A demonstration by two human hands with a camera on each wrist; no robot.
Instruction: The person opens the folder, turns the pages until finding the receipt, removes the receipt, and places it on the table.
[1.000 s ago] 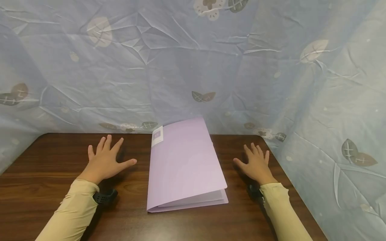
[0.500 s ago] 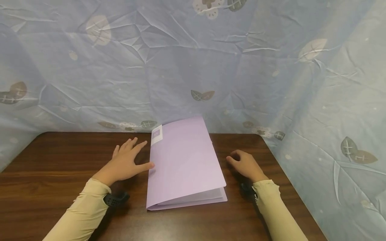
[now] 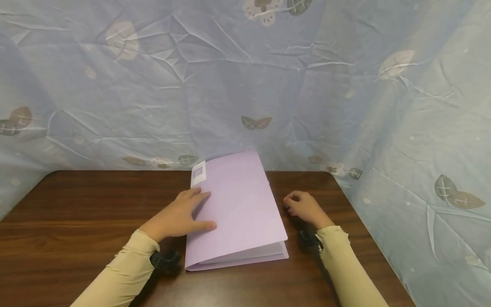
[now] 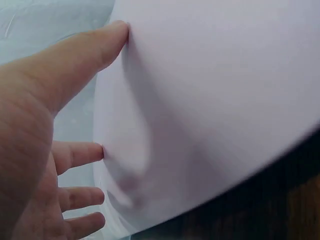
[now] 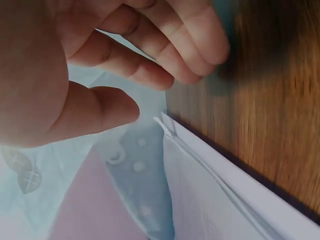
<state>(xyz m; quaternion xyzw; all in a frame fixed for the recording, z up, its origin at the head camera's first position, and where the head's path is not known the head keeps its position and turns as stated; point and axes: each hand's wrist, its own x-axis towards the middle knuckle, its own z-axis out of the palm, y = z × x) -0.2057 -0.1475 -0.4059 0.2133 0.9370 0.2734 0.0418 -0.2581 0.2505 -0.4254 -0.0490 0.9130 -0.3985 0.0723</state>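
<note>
A light purple folder lies on the brown wooden table, its spine to the left and its top cover lifted a little along the right side. White sheets show inside it in the right wrist view. My left hand is over the spine side, fingers spread, with the thumb and fingertips at the cover. To the right of the folder, my right hand is at its open edge. Its fingers are loosely bent, the thumb stands apart from them, and nothing is between them.
A white label marks the folder's upper left corner. Pale blue cloth with leaf prints hangs behind the table and along its right side. Each wrist carries a black band below a yellow sleeve.
My left hand has moved right from the bare table onto the folder's cover. My right hand has come left towards the folder, its fingers bending from spread to loosely curled. The folder stays in place.
</note>
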